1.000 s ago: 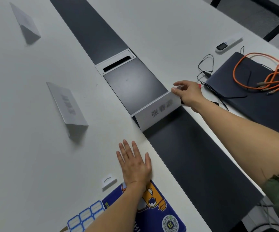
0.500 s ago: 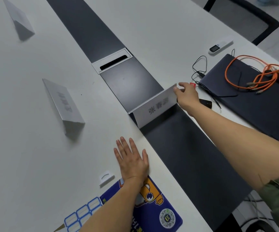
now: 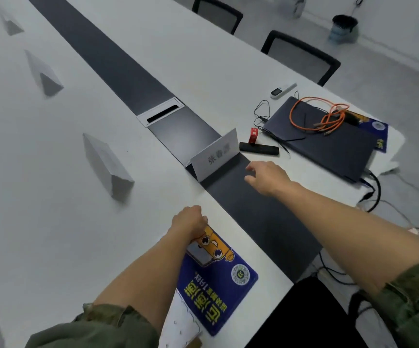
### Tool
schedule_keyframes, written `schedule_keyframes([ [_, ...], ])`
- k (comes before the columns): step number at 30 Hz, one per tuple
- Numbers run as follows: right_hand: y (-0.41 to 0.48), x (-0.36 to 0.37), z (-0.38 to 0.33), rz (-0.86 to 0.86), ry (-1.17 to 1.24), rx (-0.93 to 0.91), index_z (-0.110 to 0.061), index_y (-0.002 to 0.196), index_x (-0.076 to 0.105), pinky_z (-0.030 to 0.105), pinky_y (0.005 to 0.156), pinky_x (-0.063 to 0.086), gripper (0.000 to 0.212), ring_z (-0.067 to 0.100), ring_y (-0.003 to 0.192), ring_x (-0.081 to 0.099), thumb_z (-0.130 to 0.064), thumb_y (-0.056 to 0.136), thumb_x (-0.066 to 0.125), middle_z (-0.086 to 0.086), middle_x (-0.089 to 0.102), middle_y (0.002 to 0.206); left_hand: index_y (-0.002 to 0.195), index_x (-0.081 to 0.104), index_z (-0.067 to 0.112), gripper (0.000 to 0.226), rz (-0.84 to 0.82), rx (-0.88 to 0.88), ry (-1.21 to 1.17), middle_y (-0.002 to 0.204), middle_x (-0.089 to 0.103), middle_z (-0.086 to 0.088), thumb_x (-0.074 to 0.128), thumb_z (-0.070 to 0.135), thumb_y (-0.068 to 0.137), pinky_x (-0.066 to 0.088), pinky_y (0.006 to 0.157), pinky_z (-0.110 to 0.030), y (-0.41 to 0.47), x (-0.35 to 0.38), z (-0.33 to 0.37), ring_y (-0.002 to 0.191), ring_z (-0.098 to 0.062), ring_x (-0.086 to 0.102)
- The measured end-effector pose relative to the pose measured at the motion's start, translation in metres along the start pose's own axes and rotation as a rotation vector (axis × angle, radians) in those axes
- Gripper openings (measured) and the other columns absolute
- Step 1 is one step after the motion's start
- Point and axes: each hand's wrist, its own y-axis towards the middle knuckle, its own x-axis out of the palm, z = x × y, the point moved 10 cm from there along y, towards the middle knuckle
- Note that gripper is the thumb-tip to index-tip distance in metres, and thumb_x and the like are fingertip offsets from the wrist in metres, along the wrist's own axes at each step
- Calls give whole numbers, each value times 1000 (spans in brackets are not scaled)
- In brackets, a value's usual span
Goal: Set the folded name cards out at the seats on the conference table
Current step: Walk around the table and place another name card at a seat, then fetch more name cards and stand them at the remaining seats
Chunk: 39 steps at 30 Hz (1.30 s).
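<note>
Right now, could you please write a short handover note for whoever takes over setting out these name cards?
Right hand: open, empty, beside the name card but not touching it.
Left hand: curled at the top edge of the blue mat; what it holds, if anything, is hidden.
That card stands on the table's dark centre strip, not at a seat.
Done: three folded cards stand along the left side.
Left: move the centre card to its seat.

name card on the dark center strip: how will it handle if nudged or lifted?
The name card is probably very light: thin folded paper standing as a tent. It would likely slide or tip at a slight push, since only its two bottom edges rest on the smooth dark strip. Pinched hard, the fold may flatten or crease.
</note>
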Motion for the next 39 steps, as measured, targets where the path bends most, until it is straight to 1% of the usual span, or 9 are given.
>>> schedule_keyframes([
  [4,-68,0,-18,-2,-50,-53,-23,133,53,40,95,48,40,26,117,55,-37,95,51,4,59,132,126,54,14,38,4,119,131,123,59,-10,48,37,96,44,78,-34,-64,-20,9,106,-26,57],
  [8,-154,-5,-49,53,-80,-130,-23,133,54,42,97,48,41,27,117,56,-38,95,53,5,59,132,129,53,15,42,126,138,178,127,58,-10,50,41,96,48,90,-39,-164,-42,-7,111,-29,57],
  [15,-263,-8,-149,120,-115,-303,-21,131,56,38,89,48,40,29,112,58,-37,94,55,8,62,128,131,52,20,41,340,60,188,130,54,-10,48,40,96,44,94,-36,-324,-91,-93,116,-29,54],
  [24,-378,16,-396,164,-143,-668,-26,130,57,35,93,44,39,28,115,57,-39,93,55,4,61,129,122,56,17,34,518,-231,116,122,60,-8,47,37,96,48,84,-38,-506,-142,-308,105,-29,58],
  [29,-429,60,-544,151,-152,-830,-25,126,59,35,87,44,35,26,113,56,-35,93,54,0,65,117,127,55,16,37,548,-353,50,131,56,-8,49,36,97,45,91,-37,-576,-143,-438,113,-29,55],
  [33,-471,115,-673,125,-173,-929,-17,97,63,34,71,47,16,30,94,60,-29,91,55,4,65,98,128,55,17,38,555,-447,47,133,55,-9,51,36,95,45,93,-37,-627,-147,-567,116,-28,55],
  [36,-494,151,-750,67,-194,-971,-26,84,57,31,70,39,7,31,93,57,-29,91,55,7,60,99,127,55,18,38,550,-510,12,131,56,-8,51,38,94,45,90,-37,-661,-154,-646,114,-27,56],
  [37,-500,159,-771,53,-199,-986,-26,91,59,32,73,41,6,31,98,58,-30,92,54,9,62,107,126,55,18,38,549,-525,5,131,56,-8,51,38,94,45,88,-36,-668,-156,-668,113,-27,56],
  [39,-506,169,-811,51,-208,-1008,-22,121,61,35,85,47,31,31,111,58,-34,93,54,7,62,123,126,55,18,38,558,-554,-9,130,56,-8,50,38,94,44,86,-36,-680,-163,-709,112,-27,56],
])
